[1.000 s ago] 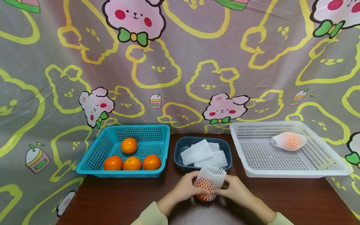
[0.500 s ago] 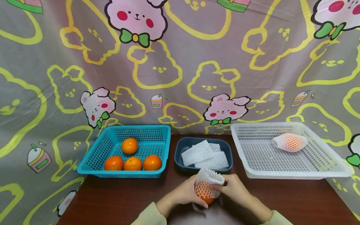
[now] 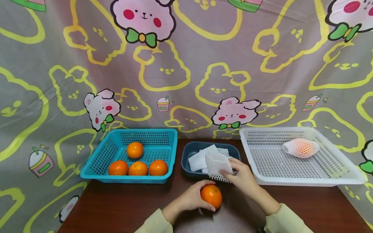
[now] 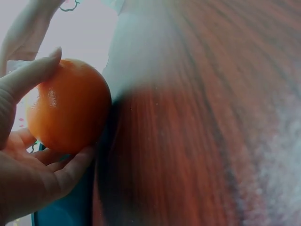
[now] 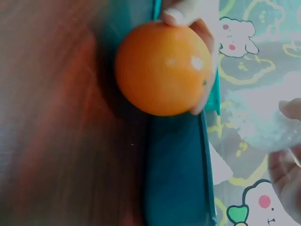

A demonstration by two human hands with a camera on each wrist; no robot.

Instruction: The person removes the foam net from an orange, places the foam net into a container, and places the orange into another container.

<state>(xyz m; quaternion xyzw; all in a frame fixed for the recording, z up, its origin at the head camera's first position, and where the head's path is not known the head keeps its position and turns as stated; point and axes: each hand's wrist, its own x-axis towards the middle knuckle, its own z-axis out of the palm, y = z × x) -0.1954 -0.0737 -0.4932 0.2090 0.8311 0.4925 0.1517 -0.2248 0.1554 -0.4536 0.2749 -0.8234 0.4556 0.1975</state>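
Low over the table's front part, my left hand [image 3: 193, 196] grips a bare orange [image 3: 211, 196], thumb and fingers curled round its sides. In the left wrist view the whole orange [image 4: 70, 108] shows between thumb and fingers. My right hand [image 3: 244, 178] pinches a white foam net sleeve [image 3: 217, 165] at its right side, beyond the orange and apart from it. The sleeve looks flattened and overlaps the small dark blue tray [image 3: 186, 170] in the head view. More foam net sleeves [image 3: 196, 161] lie inside that tray.
At the left stands a teal basket [image 3: 125, 181] with several bare oranges [image 3: 135, 150]. A white basket [image 3: 306, 180] on the right holds one orange in a foam net [image 3: 303, 148]. Behind everything hangs a patterned cloth [image 3: 186, 71].
The foam net sleeve was around the orange a second ago. My right hand has pulled it off, up and away toward the blue tray. The orange stays in my left hand.
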